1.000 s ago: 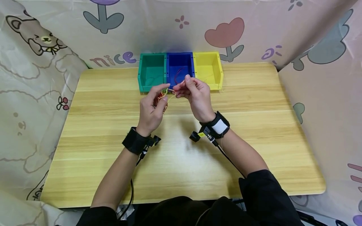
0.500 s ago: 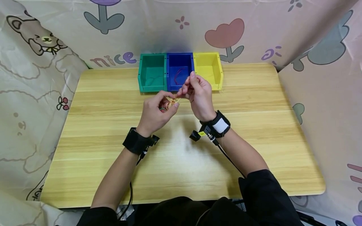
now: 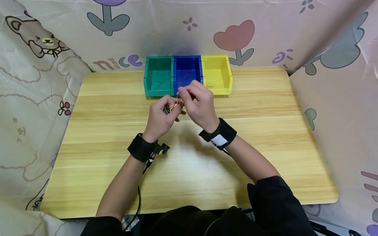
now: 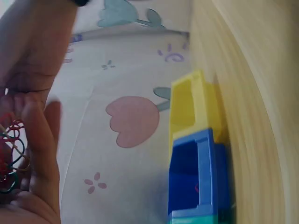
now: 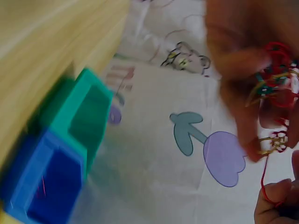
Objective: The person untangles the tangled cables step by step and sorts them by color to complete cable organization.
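Observation:
My left hand (image 3: 160, 114) holds a tangled bunch of thin rubber bands (image 3: 169, 107), red, green and yellow, over the table. In the left wrist view, the bunch (image 4: 11, 158) lies against its curled fingers. Close on its right, my right hand (image 3: 202, 105) bends thumb and fingers together at the bunch. A red rubber band (image 5: 263, 179) runs from the bunch down to the right hand's fingertips (image 5: 273, 193) in the right wrist view, where they pinch it. Overlapping fingers hide part of the bunch.
Three joined bins stand at the table's back: green (image 3: 159, 93), blue (image 3: 188, 58) and yellow (image 3: 230, 75). A red band (image 3: 185, 77) lies in the blue one; faint thin strands show in the other two. A printed cloth (image 3: 165, 26) hangs behind the wooden table (image 3: 265, 131).
My right hand has turned over and come down and left to the bunch, its wrist rolling inward. The left hand first shifted slightly right and down with the bunch, then stayed nearly in place.

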`<state>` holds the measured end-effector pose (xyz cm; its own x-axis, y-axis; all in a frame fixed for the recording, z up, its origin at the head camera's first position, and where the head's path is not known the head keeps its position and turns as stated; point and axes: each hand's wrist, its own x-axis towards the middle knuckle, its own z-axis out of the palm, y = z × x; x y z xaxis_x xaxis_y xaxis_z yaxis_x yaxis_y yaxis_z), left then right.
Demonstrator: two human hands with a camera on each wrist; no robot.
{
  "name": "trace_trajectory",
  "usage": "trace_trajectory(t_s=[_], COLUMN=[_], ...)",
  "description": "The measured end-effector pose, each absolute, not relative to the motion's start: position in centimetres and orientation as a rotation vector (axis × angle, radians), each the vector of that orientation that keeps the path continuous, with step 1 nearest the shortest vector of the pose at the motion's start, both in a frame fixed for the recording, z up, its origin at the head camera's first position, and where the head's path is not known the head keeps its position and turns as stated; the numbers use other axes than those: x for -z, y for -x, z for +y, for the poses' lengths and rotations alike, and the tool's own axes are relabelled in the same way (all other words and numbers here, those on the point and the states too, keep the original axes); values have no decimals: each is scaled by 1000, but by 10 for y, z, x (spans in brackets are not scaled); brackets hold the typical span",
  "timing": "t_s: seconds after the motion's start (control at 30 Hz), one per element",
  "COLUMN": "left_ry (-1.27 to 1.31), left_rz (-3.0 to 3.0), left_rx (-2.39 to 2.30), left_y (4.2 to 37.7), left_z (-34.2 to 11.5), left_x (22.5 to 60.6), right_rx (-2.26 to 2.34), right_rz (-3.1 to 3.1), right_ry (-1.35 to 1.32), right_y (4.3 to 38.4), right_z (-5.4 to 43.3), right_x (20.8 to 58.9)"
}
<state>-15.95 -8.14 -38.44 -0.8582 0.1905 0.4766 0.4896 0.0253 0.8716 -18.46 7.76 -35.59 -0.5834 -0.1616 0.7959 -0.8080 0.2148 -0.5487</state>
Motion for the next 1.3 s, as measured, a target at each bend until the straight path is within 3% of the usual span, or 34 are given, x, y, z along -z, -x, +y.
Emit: trace_trajectory(t_s=[0.27, 0.53, 1.3], left_ry=[647, 677, 638], left_rz=[-2026, -2024, -2168], left_rx=[1833, 1634, 1290], left_y=[160, 161, 162], left_z=[-84, -89, -105], left_x=[387, 393, 386], right_rx=[-957, -724, -712], right_rz=[-1973, -2095, -2162], right_ry=[-1082, -1048, -1133], right_y=[182, 181, 194], right_z=[77, 83, 108], right_x=[361, 363, 378])
